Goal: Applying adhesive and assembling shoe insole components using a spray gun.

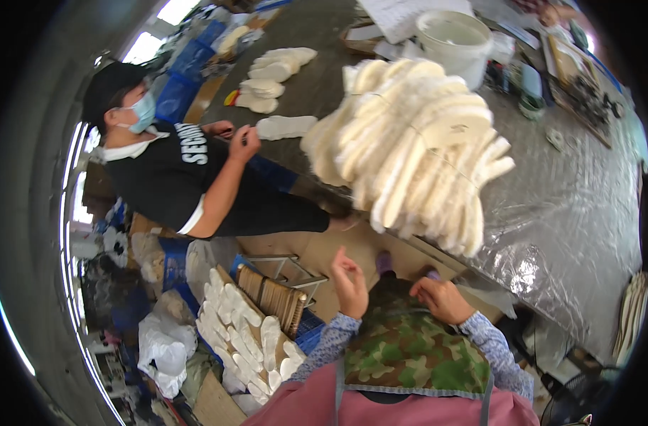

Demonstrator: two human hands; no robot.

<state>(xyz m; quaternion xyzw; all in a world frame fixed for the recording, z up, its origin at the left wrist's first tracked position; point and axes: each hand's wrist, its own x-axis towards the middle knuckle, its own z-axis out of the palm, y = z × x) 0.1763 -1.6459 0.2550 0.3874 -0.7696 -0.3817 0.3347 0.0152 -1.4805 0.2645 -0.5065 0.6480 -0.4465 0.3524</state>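
My left hand (pixel 350 285) is raised in front of my apron, its forefinger stretched out and the others loosely bent, holding nothing. My right hand (pixel 443 298) hovers at the apron's upper edge, fingers loosely bent and apart, with nothing seen in them. Just beyond both hands, a big heap of cream fleecy insoles (pixel 416 142), apparently tied in bundles with thin string, lies at the table's near edge. Neither hand touches it. Further left on the table lie smaller groups of insoles (pixel 274 71) and a single insole (pixel 287 127) near a co-worker's hands.
A masked person in black (pixel 175 177) stands at the left of the plastic-covered table (pixel 551 234). A white bucket (pixel 455 46) and tools stand at the back. At lower left, white insoles (pixel 242 341) lie on cardboard beside a blue crate (pixel 310 330). A fan (pixel 580 397) is at lower right.
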